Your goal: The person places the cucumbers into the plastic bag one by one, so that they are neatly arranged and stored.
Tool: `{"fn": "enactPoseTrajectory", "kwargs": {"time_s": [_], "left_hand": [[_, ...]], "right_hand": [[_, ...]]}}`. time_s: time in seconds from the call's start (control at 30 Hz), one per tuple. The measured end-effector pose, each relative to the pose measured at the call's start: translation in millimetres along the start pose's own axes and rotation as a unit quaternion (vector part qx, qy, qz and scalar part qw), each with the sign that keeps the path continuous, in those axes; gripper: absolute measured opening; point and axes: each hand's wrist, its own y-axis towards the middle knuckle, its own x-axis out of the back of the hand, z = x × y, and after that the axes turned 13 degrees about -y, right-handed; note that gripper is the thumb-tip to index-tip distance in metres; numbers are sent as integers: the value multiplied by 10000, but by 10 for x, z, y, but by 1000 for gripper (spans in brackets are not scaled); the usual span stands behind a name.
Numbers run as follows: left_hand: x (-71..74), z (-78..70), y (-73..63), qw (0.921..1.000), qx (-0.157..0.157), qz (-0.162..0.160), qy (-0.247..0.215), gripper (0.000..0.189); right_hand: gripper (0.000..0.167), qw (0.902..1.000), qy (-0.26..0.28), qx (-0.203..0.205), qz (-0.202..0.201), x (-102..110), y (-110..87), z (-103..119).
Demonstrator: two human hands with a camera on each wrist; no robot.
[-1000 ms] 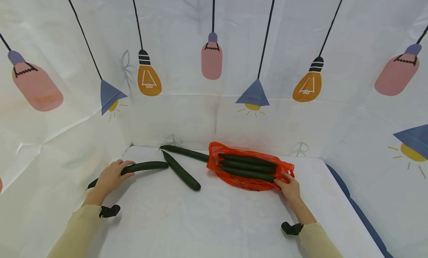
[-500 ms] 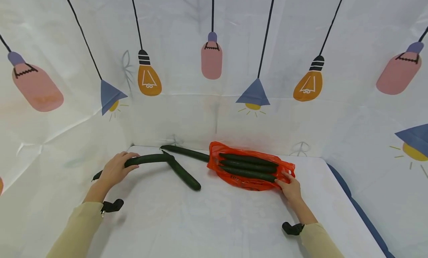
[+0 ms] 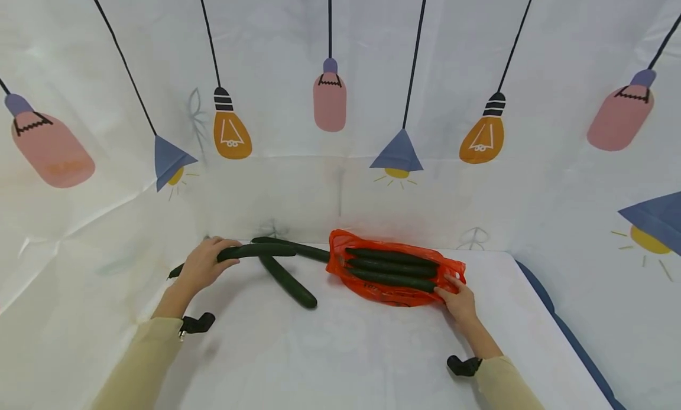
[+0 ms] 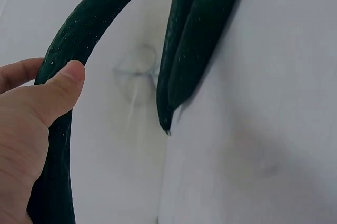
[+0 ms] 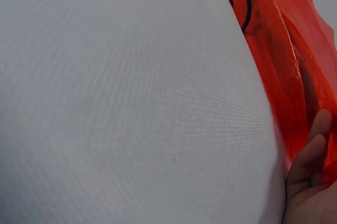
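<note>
My left hand (image 3: 201,265) grips a long dark green cucumber (image 3: 260,250), held up above the table; the left wrist view shows the thumb (image 4: 66,84) across the curved cucumber (image 4: 84,29). Below its far end another cucumber (image 3: 289,283) lies slantwise on the table. A third cucumber (image 3: 314,253) lies behind, its right end hidden at the bag. My right hand (image 3: 459,301) holds the right edge of a red plastic bag (image 3: 401,298), with several cucumbers (image 3: 391,268) side by side in it. In the right wrist view, its fingers (image 5: 310,155) are against the red plastic.
The white table (image 3: 340,357) is bounded at the back and left by a white sheet (image 3: 287,191) printed with hanging lamps. A dark blue edge (image 3: 564,327) runs along the table's right side.
My left hand has lifted its cucumber and moved it right and away from me, over the slanting one. My right hand stays at the bag. The head view has shifted slightly.
</note>
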Motion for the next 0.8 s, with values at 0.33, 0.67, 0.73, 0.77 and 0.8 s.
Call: {"fn": "enactPoseTrajectory", "kwargs": {"time_s": [0.33,0.67,0.73,0.77,0.8], "left_hand": [[-313,-297,220,9987,-240,18,-455,41],[-701,-603,463,9957,-298,239,-844,39],[-780,-675,521,9946,-308,265,-953,39],[-817,-717,551,9940,-331,279,-1001,38],[-856,-757,582,9935,-352,302,-1041,38]], "right_hand": [[59,9999,-38,123,-80,13,9,5],[55,9998,70,130,-115,32,5,49],[54,9996,201,143,-100,31,4,59],[53,9995,265,123,-100,31,4,61],[53,9994,326,105,-98,29,2,65]]}}
